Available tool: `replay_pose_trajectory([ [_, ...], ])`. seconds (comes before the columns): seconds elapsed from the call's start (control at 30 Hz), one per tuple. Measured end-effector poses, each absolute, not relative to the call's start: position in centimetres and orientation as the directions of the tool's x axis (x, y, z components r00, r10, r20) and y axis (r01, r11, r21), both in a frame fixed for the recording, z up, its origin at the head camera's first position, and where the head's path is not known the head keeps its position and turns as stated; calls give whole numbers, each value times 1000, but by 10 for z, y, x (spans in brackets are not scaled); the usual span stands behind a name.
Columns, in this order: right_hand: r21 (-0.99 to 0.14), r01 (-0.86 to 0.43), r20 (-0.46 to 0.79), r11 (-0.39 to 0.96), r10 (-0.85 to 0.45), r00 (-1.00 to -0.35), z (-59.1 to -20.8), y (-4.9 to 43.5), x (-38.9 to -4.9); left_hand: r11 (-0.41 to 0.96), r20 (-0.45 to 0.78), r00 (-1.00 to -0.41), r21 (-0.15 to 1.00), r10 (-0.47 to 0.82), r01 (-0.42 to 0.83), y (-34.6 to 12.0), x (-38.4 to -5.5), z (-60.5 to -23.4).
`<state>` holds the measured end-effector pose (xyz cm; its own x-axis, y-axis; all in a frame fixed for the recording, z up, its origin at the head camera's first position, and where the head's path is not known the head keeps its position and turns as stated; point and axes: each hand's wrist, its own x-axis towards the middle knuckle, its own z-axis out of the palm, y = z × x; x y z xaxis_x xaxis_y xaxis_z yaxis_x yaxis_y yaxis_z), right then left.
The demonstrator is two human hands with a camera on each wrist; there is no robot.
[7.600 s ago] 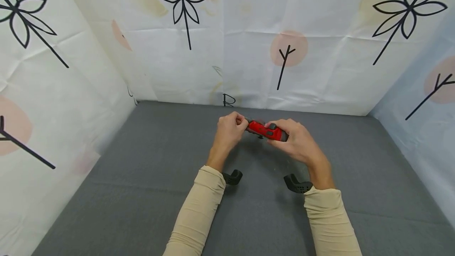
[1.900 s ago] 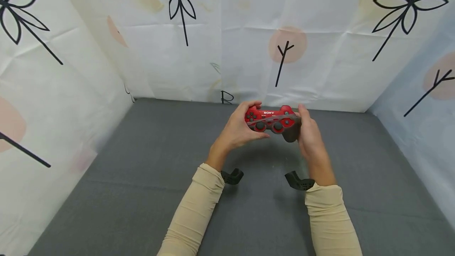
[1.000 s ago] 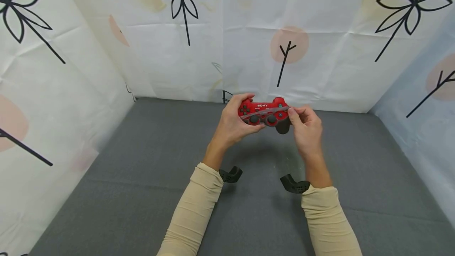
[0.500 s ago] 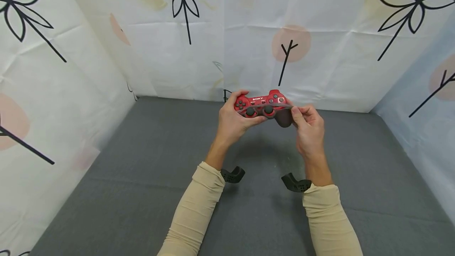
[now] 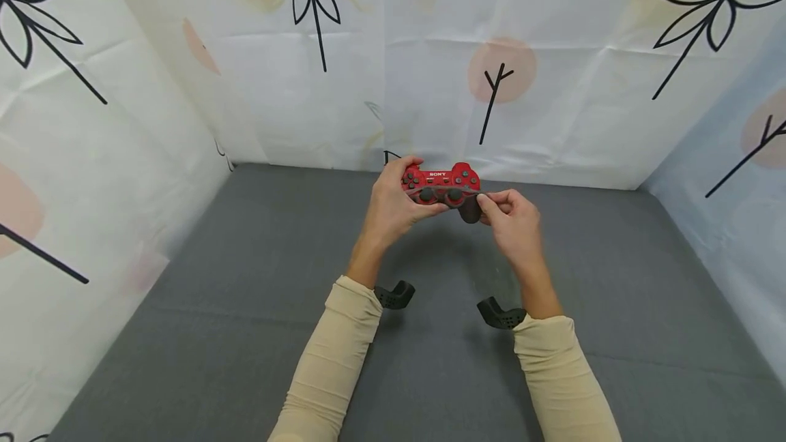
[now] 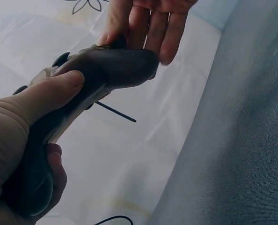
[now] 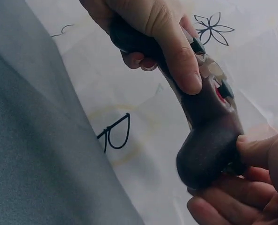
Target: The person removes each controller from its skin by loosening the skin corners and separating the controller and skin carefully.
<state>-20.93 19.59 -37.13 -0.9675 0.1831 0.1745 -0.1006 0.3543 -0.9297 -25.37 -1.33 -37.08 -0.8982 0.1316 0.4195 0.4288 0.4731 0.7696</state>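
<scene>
A red game controller (image 5: 438, 179) marked SONY is held up above the table, its face and thumbsticks toward the head camera. Its lower half is wrapped in a dark, translucent, sleeve-like cover (image 7: 204, 152), whose upper edge runs as a thin band across the front. My left hand (image 5: 391, 200) grips the controller's left handle, thumb lying along its lower side. At the right handle (image 6: 129, 65), my right hand (image 5: 514, 224) pinches the cover's edge between thumb and finger. The right hand's other fingers (image 7: 232, 199) sit beneath that handle; the cover's back side is hidden.
A grey cloth-covered table (image 5: 258, 360) spreads below both hands. Pale printed fabric walls (image 5: 552, 121) stand behind it and at both sides, the rear one close beyond the controller. Black wrist mounts (image 5: 395, 295) stick inward from both sleeves.
Earlier the controller was tipped edge-on; its face has since turned toward the head camera. Lately my right fingers took the cover's edge, and both hands shifted slightly left with the controller.
</scene>
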Motion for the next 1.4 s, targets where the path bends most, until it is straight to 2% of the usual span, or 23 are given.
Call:
replay_pose_trajectory([
  [0.13, -921, -44, 114, 387, 158, -981, -365, 202, -207, 510, 421, -887, 730, 189, 455, -14, -254, -369],
  [0.27, -848, -64, 175, 527, 163, -971, -360, 206, -202, 502, 394, -894, 740, 215, 447, -14, -253, -372],
  [0.33, -790, -122, 270, 601, 162, -949, -359, 205, -200, 497, 384, -894, 743, 232, 448, -14, -252, -374],
  [0.43, -686, -251, 413, 683, 82, -907, -358, 201, -199, 498, 379, -888, 735, 259, 459, -13, -253, -376],
  [0.57, -590, -393, 496, 706, -68, -866, -360, 198, -200, 506, 369, -882, 723, 292, 470, -12, -254, -378],
  [0.7, -592, -418, 466, 689, -131, -875, -363, 196, -201, 530, 362, -871, 692, 332, 490, -12, -254, -378],
  [0.93, -640, -346, 323, 686, -169, -931, -367, 193, -203, 574, 375, -842, 616, 388, 540, -11, -253, -380],
  [1.07, -642, -335, 285, 689, -191, -939, -368, 196, -204, 579, 388, -826, 589, 409, 564, -8, -253, -382],
  [1.27, -575, -410, 333, 708, -256, -908, -368, 198, -206, 574, 395, -808, 570, 436, 588, -7, -254, -381],
  [1.4, -591, -434, 369, 680, -251, -895, -371, 194, -207, 583, 417, -807, 559, 417, 590, -8, -254, -382],
])
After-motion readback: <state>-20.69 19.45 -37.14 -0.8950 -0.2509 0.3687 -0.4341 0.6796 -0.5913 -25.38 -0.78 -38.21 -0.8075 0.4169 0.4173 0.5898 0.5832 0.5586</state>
